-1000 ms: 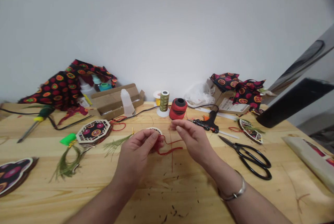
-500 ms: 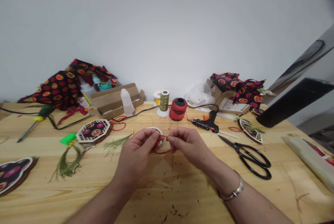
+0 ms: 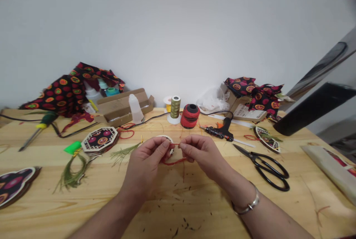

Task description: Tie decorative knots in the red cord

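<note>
A thin red cord is stretched between my two hands over the middle of the table, with a loop of it hanging just below. My left hand pinches one part of the cord between thumb and forefinger. My right hand pinches another part a short way to the right. Behind the fingers lies a pale cut-out wooden piece, mostly covered by my left hand. A spool of red cord stands behind my hands, beside a spool of olive thread.
Black scissors and a glue gun lie to the right. On the left are an octagonal fabric-faced ornament, green tassels and a screwdriver. A cardboard box and a white bottle stand near the wall.
My hands have drawn slightly apart, pulling the short stretch of red cord between my fingertips straighter. The hanging loop has flattened a little. Both pinches are kept.
</note>
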A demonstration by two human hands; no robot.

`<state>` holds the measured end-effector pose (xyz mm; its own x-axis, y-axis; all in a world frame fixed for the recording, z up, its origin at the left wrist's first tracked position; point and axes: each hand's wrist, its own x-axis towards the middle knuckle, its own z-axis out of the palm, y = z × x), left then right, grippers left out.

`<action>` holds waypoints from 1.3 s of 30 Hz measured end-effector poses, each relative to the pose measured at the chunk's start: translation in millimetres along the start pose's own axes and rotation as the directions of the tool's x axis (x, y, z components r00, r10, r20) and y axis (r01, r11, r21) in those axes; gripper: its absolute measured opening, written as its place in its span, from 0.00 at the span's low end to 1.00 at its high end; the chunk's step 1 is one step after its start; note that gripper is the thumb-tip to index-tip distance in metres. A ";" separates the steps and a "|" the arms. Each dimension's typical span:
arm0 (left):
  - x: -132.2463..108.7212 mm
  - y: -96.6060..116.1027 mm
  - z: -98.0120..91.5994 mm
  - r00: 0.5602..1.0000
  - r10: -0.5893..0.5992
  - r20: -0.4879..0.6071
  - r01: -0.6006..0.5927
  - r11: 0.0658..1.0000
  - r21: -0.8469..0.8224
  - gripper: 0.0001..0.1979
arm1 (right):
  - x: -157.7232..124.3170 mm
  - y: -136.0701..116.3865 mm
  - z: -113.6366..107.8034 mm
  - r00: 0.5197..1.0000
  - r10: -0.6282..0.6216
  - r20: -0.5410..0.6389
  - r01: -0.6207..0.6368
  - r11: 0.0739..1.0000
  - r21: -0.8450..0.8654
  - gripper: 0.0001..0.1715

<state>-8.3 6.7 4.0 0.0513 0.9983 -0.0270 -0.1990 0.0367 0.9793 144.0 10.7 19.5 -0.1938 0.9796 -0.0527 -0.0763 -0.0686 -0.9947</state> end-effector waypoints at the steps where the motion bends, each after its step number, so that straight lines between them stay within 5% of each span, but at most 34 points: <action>1: 0.4 0.0 0.6 1.000 -0.004 0.000 0.004 1.000 -0.010 0.07 | -0.2 -0.6 0.1 1.000 0.002 -0.006 -0.002 1.000 0.001 0.10; 14: -0.1 1.2 6.6 0.955 -0.282 0.095 0.297 0.880 -0.372 0.06 | 0.1 7.3 5.3 0.985 0.090 0.147 -0.101 0.992 0.072 0.12; 39: 0.9 -3.3 6.4 0.951 -0.300 0.071 0.306 0.886 -0.349 0.07 | -0.9 5.2 6.0 0.994 0.077 0.078 -0.077 0.997 0.005 0.08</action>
<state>-1.3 7.2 2.0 0.1783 0.9354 -0.3054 -0.5023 0.3534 0.7892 138.0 8.3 14.9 -0.2748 0.9537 -0.1220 -0.0656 -0.1451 -0.9872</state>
